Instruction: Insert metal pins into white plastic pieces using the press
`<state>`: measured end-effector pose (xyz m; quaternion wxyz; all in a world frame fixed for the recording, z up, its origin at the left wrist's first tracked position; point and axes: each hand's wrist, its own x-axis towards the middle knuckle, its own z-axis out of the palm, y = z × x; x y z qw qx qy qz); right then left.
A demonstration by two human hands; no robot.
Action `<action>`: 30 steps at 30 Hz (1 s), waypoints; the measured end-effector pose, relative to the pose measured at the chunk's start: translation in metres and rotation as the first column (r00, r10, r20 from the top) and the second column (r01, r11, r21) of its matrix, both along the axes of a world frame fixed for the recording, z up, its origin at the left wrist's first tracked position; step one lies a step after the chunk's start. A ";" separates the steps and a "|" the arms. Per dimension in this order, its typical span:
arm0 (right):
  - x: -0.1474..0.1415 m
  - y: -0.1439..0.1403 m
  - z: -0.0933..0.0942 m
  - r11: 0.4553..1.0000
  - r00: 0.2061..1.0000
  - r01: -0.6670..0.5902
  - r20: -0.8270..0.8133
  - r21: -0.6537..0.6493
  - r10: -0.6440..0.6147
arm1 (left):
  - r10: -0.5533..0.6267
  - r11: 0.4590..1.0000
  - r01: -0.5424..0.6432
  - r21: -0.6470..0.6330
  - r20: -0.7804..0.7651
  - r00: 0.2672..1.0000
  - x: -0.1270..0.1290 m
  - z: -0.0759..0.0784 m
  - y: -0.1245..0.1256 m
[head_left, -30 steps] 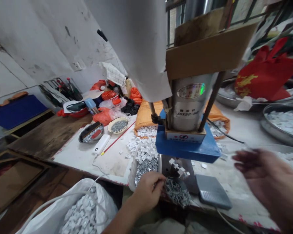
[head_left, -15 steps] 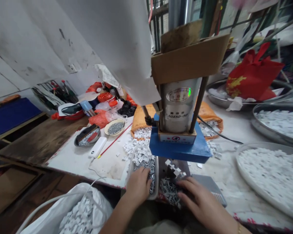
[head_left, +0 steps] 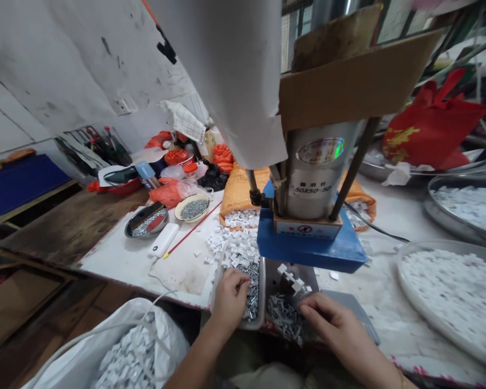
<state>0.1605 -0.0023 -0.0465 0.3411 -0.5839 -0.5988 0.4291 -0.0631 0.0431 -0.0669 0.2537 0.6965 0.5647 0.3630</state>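
Observation:
My left hand (head_left: 229,296) rests in a clear plastic tray (head_left: 256,324) of small metal screws and white plastic clips, fingers curled onto the pile; whether it holds one is hidden. My right hand (head_left: 335,324) lies at the near table edge, fingertips on a loose heap of screws (head_left: 284,319) below the press. A small press (head_left: 314,178) with a blue base plate (head_left: 311,248) and a silver cylinder stands just behind both hands. A few white clips (head_left: 288,274) sit on the fixture under the plate.
A grey pedal-like pad (head_left: 358,313) lies by my right wrist. Large round trays of white clips (head_left: 449,292) are at the right. A white bag of clips (head_left: 125,356) hangs at lower left. Bowls of screws (head_left: 148,220), a white power bank (head_left: 163,239) and clutter sit at the back left.
My right hand came in from the right side to the screw heap under the press. My left hand shifted from the heap into the clear tray.

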 end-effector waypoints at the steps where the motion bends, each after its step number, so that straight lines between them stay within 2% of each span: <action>1: 0.000 0.001 0.000 0.999 0.999 0.013 -0.050 -0.044 -0.015 | 0.011 1.000 -0.011 0.000 0.055 0.998 0.000 0.002 0.000; 3: -0.001 0.002 -0.001 0.989 0.986 0.042 -0.151 -0.143 -0.064 | 0.045 0.999 -0.040 -0.032 0.165 0.985 0.002 0.006 -0.001; 5: -0.002 0.002 0.000 0.969 0.964 0.077 -0.230 -0.235 -0.133 | 0.064 0.993 -0.029 -0.119 0.300 0.952 0.007 0.012 -0.004; 8: -0.005 0.000 0.005 0.945 0.917 0.108 -0.336 -0.310 -0.215 | 0.017 0.957 0.117 -0.264 0.457 0.889 0.020 0.024 -0.014; 10: -0.007 -0.002 0.009 0.940 0.879 0.104 -0.412 -0.324 -0.240 | -0.065 0.936 0.204 -0.286 0.428 0.901 0.032 0.031 -0.023; 13: -0.011 -0.004 0.012 0.936 0.830 0.090 -0.494 -0.340 -0.259 | -0.228 0.940 0.277 -0.199 0.240 0.944 0.047 0.039 -0.035; 15: -0.013 -0.005 0.009 0.929 0.806 0.091 -0.521 -0.358 -0.279 | -0.270 0.944 0.292 -0.157 0.147 0.952 0.053 0.040 -0.039; 19: -0.014 -0.007 0.001 0.926 0.759 0.071 -0.582 -0.372 -0.292 | -0.275 0.944 0.291 -0.156 0.117 0.954 0.057 0.040 -0.040; 23: -0.014 -0.009 -0.001 0.930 0.757 0.058 -0.592 -0.363 -0.278 | -0.249 0.936 0.285 -0.207 0.184 0.951 0.055 0.041 -0.039; 27: -0.013 -0.008 0.004 0.947 0.796 0.168 -0.529 -0.275 -0.295 | -0.213 0.924 0.279 -0.263 0.251 0.944 0.055 0.041 -0.039; 30: -0.012 -0.005 0.007 0.946 0.803 0.227 -0.504 -0.233 -0.317 | -0.230 0.923 0.292 -0.250 0.249 0.941 0.055 0.040 -0.040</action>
